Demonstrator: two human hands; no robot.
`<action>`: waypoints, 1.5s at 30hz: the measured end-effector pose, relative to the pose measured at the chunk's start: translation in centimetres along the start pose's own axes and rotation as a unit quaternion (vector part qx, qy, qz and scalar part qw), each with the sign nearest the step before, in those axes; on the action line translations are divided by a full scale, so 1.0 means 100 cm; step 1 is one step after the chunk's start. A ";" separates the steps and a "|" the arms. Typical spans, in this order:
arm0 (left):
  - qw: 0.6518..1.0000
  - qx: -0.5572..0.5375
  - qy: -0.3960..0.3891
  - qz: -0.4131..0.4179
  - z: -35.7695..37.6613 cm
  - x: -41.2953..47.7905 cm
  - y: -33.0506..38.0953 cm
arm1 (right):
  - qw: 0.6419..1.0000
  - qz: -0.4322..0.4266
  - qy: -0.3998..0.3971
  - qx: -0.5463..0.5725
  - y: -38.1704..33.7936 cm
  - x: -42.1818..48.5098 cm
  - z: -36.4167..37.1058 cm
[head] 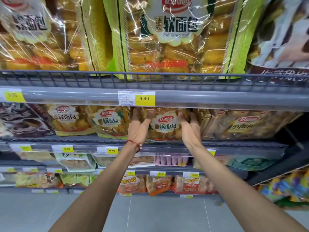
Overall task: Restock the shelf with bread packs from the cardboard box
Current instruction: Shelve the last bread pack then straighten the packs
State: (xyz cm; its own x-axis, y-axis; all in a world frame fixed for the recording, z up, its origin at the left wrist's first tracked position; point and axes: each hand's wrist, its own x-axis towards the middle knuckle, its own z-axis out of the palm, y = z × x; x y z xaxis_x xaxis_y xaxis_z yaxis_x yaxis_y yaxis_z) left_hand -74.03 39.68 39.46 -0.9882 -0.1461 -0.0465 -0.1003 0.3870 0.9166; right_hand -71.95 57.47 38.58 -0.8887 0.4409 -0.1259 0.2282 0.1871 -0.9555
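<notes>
A clear bread pack [164, 126] with a cream label and golden rolls stands on the second shelf [107, 138], under the grey price rail. My left hand [139, 124] presses its left edge, fingers reaching up behind the rail. My right hand [189, 124] clasps its right edge. A red string bracelet circles my left wrist. Both hands grip the pack between them. The cardboard box is out of view.
Matching bread packs [107, 122] stand left of it, and a yellow-labelled pack [242, 125] stands to the right. Large packs [168, 36] fill the top shelf behind a wire rail. Lower shelves hold other snacks. Grey floor tiles [150, 215] lie below.
</notes>
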 end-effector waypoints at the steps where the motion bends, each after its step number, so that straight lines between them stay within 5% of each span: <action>1: 1.000 -0.010 -0.005 -0.018 0.002 0.003 -0.004 | 1.000 0.004 -0.003 0.002 -0.001 0.002 0.001; 4: 0.980 -0.075 -0.048 -0.178 0.006 0.008 -0.024 | 1.000 -0.016 -0.004 -0.011 -0.005 0.003 0.003; 6: 0.974 -0.098 -0.045 -0.200 0.008 0.005 -0.026 | 0.999 -0.034 -0.009 -0.034 -0.005 0.002 0.001; 11: 0.990 -0.139 0.025 -0.026 0.017 0.001 0.011 | 0.994 -0.057 -0.060 -0.066 0.006 -0.003 -0.013; 15: 0.986 -0.128 0.103 0.020 0.018 -0.018 0.007 | 0.993 -0.084 -0.059 -0.056 0.021 -0.016 -0.016; 21: 0.982 0.072 0.117 0.133 0.024 -0.066 -0.019 | 0.969 -0.227 0.010 -0.099 0.048 -0.046 -0.006; 25: 0.959 0.092 0.159 0.216 0.024 -0.062 -0.021 | 0.947 -0.295 0.053 -0.114 0.050 -0.040 0.000; 28: 0.953 0.081 0.136 0.257 0.030 -0.061 -0.031 | 0.939 -0.323 0.050 -0.109 0.057 -0.035 0.007; 35: 0.904 0.272 0.087 0.319 0.018 -0.032 -0.052 | 0.911 -0.337 0.019 -0.235 0.068 -0.020 0.013; 45: 0.922 0.176 0.042 0.341 0.017 -0.010 -0.060 | 0.911 -0.336 0.007 -0.239 0.062 -0.007 0.007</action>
State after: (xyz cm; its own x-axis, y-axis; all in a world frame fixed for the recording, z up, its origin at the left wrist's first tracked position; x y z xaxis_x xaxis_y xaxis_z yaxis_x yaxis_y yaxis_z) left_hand -72.61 39.05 33.36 -0.8240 0.1761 0.5385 0.4956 0.6846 0.5345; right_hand -70.18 57.74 32.53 -0.8869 0.0958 0.4519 -0.2157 0.7791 -0.5886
